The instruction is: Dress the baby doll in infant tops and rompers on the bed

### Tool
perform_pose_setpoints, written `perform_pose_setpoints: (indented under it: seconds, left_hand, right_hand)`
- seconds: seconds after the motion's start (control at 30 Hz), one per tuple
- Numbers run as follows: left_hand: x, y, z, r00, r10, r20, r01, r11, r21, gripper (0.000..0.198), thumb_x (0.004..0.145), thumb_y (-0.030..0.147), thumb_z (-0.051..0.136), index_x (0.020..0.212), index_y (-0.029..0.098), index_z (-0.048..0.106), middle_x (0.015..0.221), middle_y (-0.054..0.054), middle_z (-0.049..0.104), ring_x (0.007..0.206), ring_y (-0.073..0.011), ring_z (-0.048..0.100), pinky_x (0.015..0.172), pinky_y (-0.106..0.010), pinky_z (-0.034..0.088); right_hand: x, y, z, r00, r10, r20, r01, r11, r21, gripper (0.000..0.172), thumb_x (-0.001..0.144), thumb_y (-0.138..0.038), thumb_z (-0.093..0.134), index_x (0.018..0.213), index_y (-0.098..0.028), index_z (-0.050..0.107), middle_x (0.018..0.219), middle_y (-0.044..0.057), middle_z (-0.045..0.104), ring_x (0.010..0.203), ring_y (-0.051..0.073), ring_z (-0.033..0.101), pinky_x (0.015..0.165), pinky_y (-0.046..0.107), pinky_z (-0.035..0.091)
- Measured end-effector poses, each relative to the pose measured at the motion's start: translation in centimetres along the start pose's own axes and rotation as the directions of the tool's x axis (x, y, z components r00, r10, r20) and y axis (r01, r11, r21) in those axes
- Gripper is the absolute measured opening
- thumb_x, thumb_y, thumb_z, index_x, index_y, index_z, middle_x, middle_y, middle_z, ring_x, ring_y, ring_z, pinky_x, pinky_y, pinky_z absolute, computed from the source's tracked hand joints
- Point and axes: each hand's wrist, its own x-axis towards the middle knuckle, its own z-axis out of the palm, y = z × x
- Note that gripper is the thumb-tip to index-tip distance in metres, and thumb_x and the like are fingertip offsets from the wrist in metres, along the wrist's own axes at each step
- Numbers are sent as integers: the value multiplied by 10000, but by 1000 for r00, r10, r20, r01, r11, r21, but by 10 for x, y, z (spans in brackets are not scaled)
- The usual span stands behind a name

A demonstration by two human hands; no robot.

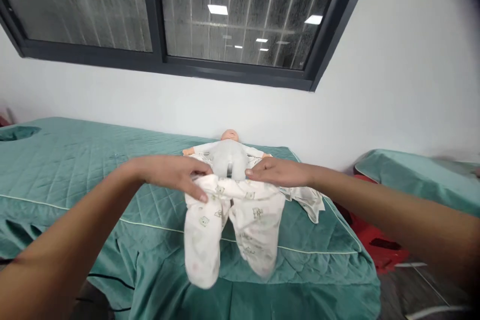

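A baby doll point(229, 152) lies on its back on a green quilted bed point(75, 170), head toward the wall. A white printed romper point(234, 220) covers its legs, which stick out toward me. My left hand point(176, 174) grips the romper's waist on the left side, fingers curled over the cloth. My right hand point(275, 171) pinches the same waist edge on the right. The doll's grey torso shows bare between my hands. Loose white cloth point(309, 202) of the romper lies spread to the right of the doll.
A white wall and a dark-framed window point(165, 15) rise behind the bed. A second green-covered bed point(420, 175) stands at the right. Something red point(369, 240) sits on the floor between the two beds.
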Motion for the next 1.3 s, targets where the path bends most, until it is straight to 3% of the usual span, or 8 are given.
perform_pose_setpoints:
  seconds: [0.1,0.4,0.67,0.83,1.0,1.1,1.17,1.3]
  left_hand:
    - [3,27,-23,996,13,84,-22,993,114,403,764,584,625,978,250,700,927,-8,687,804,-185,602,640,-236,397]
    - [-2,84,-45,966,173,-193,-115,954,279,203,746,373,628,849,198,634,766,12,633,689,-150,546,598,-229,356]
    - [-34,76,-58,895,175,-410,-139,983,117,221,722,390,708,723,178,649,769,-11,600,803,-195,602,703,-255,421]
    - [-42,51,-63,857,109,-504,4,976,218,352,783,495,655,614,191,600,582,0,511,594,-155,493,586,-257,335]
    - [-22,32,-61,650,89,-755,175,949,262,400,812,536,601,594,204,553,539,-1,490,560,-158,434,574,-283,301]
    - [-13,31,-66,446,69,-893,94,988,123,324,832,508,589,733,200,609,636,-1,549,615,-155,470,590,-278,336]
    - [-9,30,-67,383,72,-921,-33,997,64,325,848,516,570,839,199,635,713,-1,580,657,-148,490,609,-268,365]
    - [-2,6,-32,529,35,-848,-151,987,-53,336,881,506,524,907,193,646,880,-17,640,801,-163,548,732,-273,433]
  right_hand:
    - [-5,-36,-14,1000,-10,14,11,999,-52,577,779,-720,585,605,-173,530,591,-36,423,556,95,341,539,254,286]
    - [-24,-98,-47,997,-34,-73,30,998,-46,596,807,-721,537,776,-150,707,667,16,616,602,121,487,619,281,399]
    - [-64,-122,-61,975,-56,-216,57,998,1,284,742,-452,747,819,-178,753,887,63,700,914,232,643,822,380,516]
    - [-59,-106,-59,997,-33,-69,25,993,-114,307,754,-511,733,831,-216,758,945,56,707,960,242,638,890,379,515]
    - [-11,-96,-34,953,-240,-184,255,965,63,387,866,-541,604,943,-177,713,1012,64,686,976,197,613,931,381,482]
    - [23,-102,-25,869,-411,-275,464,870,168,351,933,-482,530,1138,-227,656,1244,60,616,1191,210,535,1012,406,435]
    - [41,-105,-21,828,-470,-304,529,835,151,365,937,-457,531,1236,-261,604,1344,44,557,1272,223,476,1046,429,408]
    - [61,-84,1,801,-512,-311,529,848,-34,423,900,-486,574,1259,-262,592,1341,33,554,1296,244,452,1097,417,364]
